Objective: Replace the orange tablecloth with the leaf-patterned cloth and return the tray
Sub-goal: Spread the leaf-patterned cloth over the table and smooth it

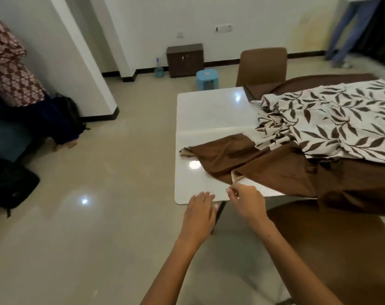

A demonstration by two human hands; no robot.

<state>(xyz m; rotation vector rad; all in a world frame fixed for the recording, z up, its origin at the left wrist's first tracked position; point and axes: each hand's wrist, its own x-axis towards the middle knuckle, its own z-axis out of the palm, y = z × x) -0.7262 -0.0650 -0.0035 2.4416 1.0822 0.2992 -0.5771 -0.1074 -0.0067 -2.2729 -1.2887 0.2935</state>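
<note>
Removal of the brown tablecloth (275, 168) is in hand: its near corner lies just beyond the right hand (245, 200), whose fingertips appear pinched there. The left hand (200, 208) rests flat, fingers relaxed. The leaf-patterned cloth (332, 119) lies bunched farther right on the white table (209, 111).

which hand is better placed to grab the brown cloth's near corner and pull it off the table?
Right. The right hand is already at the near corner of the brown cloth, fingers curled as if pinching, though contact is unclear. The left hand lies flat at the table edge, away from the fabric.
</note>
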